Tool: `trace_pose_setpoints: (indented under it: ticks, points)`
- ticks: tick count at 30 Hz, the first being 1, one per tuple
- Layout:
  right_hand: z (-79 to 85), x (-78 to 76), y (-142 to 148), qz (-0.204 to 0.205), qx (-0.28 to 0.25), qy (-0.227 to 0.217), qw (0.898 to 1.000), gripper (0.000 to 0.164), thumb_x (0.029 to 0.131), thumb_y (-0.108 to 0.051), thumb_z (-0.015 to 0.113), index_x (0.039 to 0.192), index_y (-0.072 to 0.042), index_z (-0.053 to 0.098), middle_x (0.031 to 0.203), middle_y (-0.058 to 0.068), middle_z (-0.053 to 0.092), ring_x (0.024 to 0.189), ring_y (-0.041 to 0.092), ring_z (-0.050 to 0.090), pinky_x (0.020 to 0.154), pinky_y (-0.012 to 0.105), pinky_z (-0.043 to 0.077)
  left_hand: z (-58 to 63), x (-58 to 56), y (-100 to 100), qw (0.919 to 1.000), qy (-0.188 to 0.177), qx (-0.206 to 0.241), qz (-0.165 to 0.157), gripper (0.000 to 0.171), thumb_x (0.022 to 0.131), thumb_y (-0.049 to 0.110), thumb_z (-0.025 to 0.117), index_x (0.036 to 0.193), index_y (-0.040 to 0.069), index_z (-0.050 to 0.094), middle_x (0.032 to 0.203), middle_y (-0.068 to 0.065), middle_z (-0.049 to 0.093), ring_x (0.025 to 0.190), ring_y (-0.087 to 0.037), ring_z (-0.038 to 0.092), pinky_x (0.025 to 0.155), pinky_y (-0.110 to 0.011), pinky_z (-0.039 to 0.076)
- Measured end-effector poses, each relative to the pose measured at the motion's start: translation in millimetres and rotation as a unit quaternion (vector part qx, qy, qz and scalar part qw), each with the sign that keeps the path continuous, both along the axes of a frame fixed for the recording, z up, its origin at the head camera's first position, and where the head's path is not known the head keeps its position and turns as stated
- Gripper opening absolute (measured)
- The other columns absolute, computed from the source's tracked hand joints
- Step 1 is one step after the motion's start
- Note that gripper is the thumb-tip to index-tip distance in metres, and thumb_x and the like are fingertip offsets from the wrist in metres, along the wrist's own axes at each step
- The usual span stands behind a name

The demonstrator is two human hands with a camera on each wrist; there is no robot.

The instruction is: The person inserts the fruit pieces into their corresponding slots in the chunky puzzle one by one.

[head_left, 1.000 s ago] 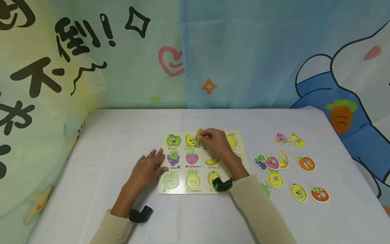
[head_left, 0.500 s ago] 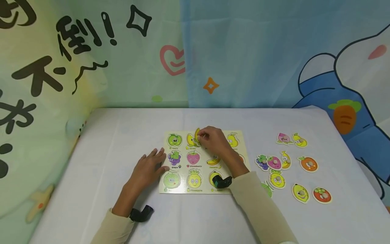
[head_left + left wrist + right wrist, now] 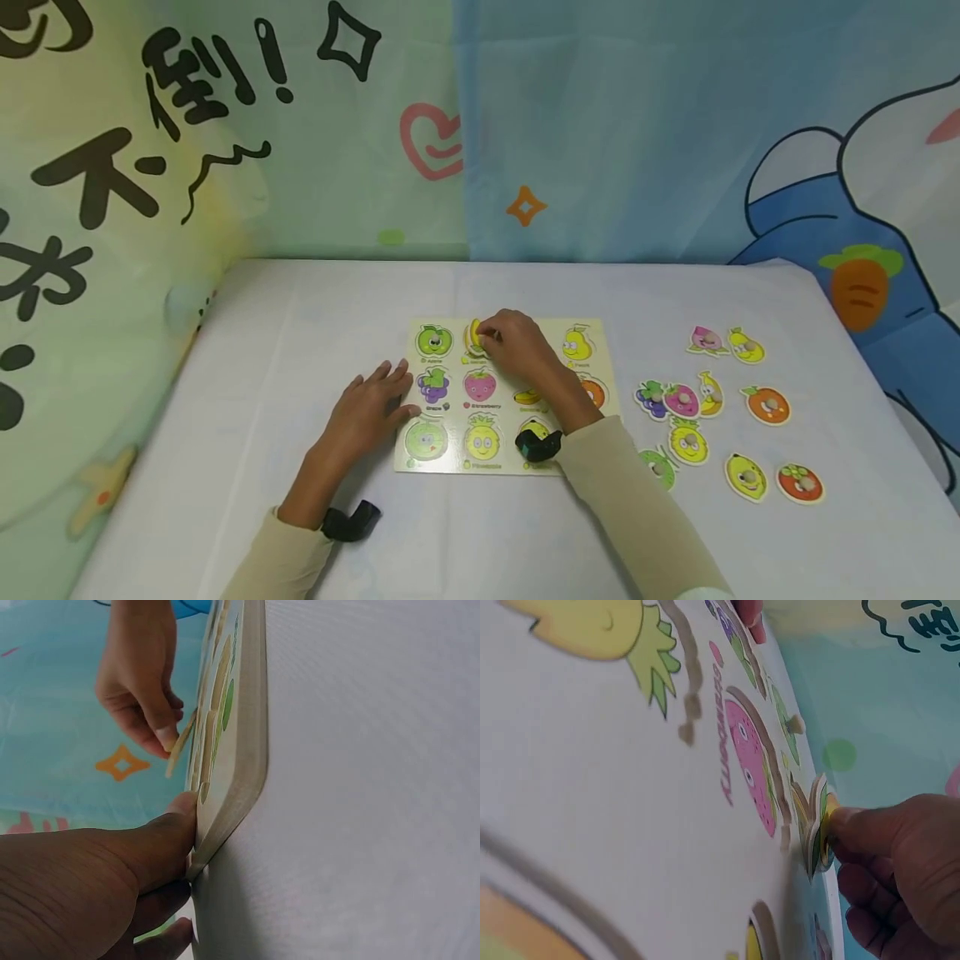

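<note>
A pale wooden fruit puzzle board (image 3: pixel 453 429) lies flat on the white table. My right hand (image 3: pixel 517 346) pinches a yellow fruit puzzle piece (image 3: pixel 474 337) between thumb and fingers, over a yellow fruit picture in the board's top row. In the right wrist view this piece (image 3: pixel 824 825) stands tilted close against the board. The apple piece (image 3: pixel 789 724) beside it has a small wooden knob and sits in its recess. My left hand (image 3: pixel 367 408) rests at the board's left edge with fingers extended, the thumb (image 3: pixel 176 814) touching the board's edge in the left wrist view.
Right of the board lie loose knobbed pieces: a peach (image 3: pixel 706 339), a pear (image 3: pixel 746 345), grapes (image 3: pixel 651 398), a strawberry (image 3: pixel 681 401), a banana (image 3: pixel 710 393), an orange (image 3: pixel 767 405), a pineapple (image 3: pixel 687 442), a lemon (image 3: pixel 746 477), a tomato (image 3: pixel 800 483) and a green piece (image 3: pixel 659 469).
My right hand has moved slightly left, bringing the yellow piece from beside the yellow fruit picture to over it. The left hand keeps its place; the whole head view has shifted a little.
</note>
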State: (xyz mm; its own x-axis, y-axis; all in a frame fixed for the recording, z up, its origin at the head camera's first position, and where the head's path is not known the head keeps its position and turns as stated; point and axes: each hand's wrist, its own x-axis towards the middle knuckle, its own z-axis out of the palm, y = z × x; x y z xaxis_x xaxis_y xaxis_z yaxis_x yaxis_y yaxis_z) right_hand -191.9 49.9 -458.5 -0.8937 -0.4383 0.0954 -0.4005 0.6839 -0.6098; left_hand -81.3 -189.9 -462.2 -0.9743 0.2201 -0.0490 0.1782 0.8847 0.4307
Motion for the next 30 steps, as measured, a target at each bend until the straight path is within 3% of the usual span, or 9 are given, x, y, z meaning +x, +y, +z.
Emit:
trace_pose_setpoints:
  ticks: [4, 14, 30]
  points:
    - [-0.7, 1.8, -3, -0.01, 0.009, -0.018, 1.0, 0.017, 0.095, -0.013, 0.064, 0.106, -0.006, 0.074, 0.093, 0.004, 0.063, 0.086, 0.02, 0.054, 0.078, 0.036, 0.048, 0.9, 0.3, 1, 1.0, -0.003, -0.002, 0.002, 0.057, 0.088, 0.03, 0.073, 0.136, 0.004, 0.056, 0.147, -0.01, 0.043, 0.139, -0.034, 0.033, 0.109, -0.06, 0.026]
    - [-3.3, 5.5, -9, -0.004, 0.009, -0.005, 1.0, 0.016, 0.096, -0.011, 0.063, 0.105, -0.005, 0.074, 0.099, 0.008, 0.066, 0.098, 0.024, 0.058, 0.09, 0.038, 0.048, -0.2, -0.4, 0, 1.0, 0.0, -0.001, 0.003, 0.057, 0.087, 0.029, 0.074, 0.135, 0.004, 0.056, 0.147, -0.009, 0.043, 0.139, -0.034, 0.034, 0.11, -0.06, 0.026]
    - [-4.5, 10.0, -15, -0.029, 0.021, -0.005, 0.999, 0.015, 0.096, -0.008, 0.062, 0.104, -0.002, 0.073, 0.094, 0.008, 0.063, 0.089, 0.023, 0.055, 0.083, 0.037, 0.047, 2.1, -0.8, 3, 0.9999, -0.012, 0.005, 0.011, 0.055, 0.088, 0.028, 0.074, 0.135, 0.004, 0.057, 0.147, -0.009, 0.043, 0.14, -0.033, 0.033, 0.11, -0.059, 0.024]
